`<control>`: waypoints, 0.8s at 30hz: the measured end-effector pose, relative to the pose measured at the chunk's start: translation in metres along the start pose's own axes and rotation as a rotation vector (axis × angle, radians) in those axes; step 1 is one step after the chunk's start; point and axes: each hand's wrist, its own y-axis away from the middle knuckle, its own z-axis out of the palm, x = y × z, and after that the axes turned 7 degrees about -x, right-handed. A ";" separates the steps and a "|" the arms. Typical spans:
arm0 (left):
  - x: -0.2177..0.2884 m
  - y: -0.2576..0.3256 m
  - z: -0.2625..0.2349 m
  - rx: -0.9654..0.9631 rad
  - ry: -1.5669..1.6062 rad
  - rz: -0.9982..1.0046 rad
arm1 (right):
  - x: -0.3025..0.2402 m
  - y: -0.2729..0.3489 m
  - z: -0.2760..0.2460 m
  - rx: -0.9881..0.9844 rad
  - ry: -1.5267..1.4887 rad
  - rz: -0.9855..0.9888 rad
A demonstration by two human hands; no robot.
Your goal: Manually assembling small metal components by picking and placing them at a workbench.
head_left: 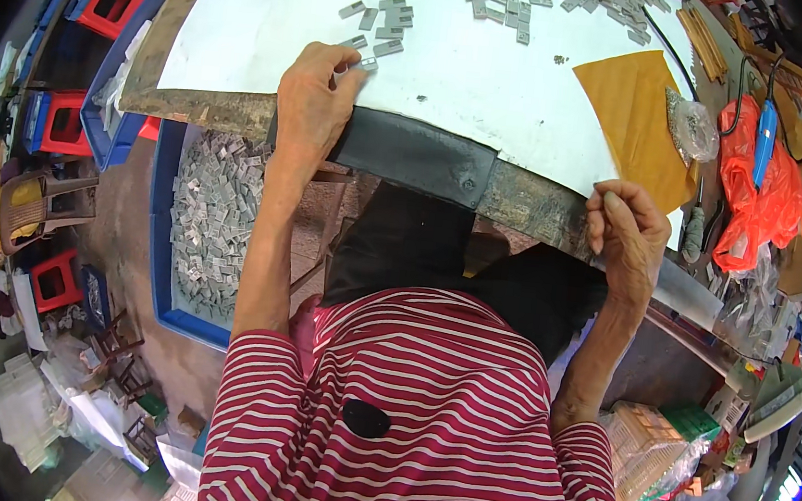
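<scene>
The left hand (pixel 314 97) is pinching one small grey rectangular metal piece (pixel 368 64) at the near edge of the white table sheet (pixel 494 86), beside a small loose cluster (pixel 382 19). The right hand (pixel 626 236) is curling closed at that sheet's right corner, apparently empty. Judged step: picking pieces singly; next calls for a steady pinch.

Worktop (pixel 193 105) covered by white sheet (pixel 458 63); grey small pieces (pixel 385 17) scattered on it. Mustard-yellow paper (pixel 636 119) at sheet's right edge. Shirt (pixel 424 417) – dark red with white stripes. Blue tray (pixel 160 227) filled with grey pieces. Red stools (pixel 116 6) at left. Orange-red bag (pixel 758 198), blue tool (pixel 765 141) lying across it – right side.
</scene>
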 end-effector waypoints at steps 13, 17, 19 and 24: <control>-0.011 -0.003 0.006 0.041 -0.146 0.014 | -0.011 0.025 -0.019 0.046 0.082 -0.017; -0.012 -0.004 0.007 0.051 -0.116 0.003 | -0.011 0.027 -0.031 0.075 0.101 -0.041; -0.011 -0.005 0.007 0.058 -0.116 0.007 | -0.011 0.028 -0.036 0.094 0.091 -0.042; -0.011 -0.007 0.007 0.056 -0.103 -0.029 | -0.009 0.030 -0.045 0.148 0.079 -0.041</control>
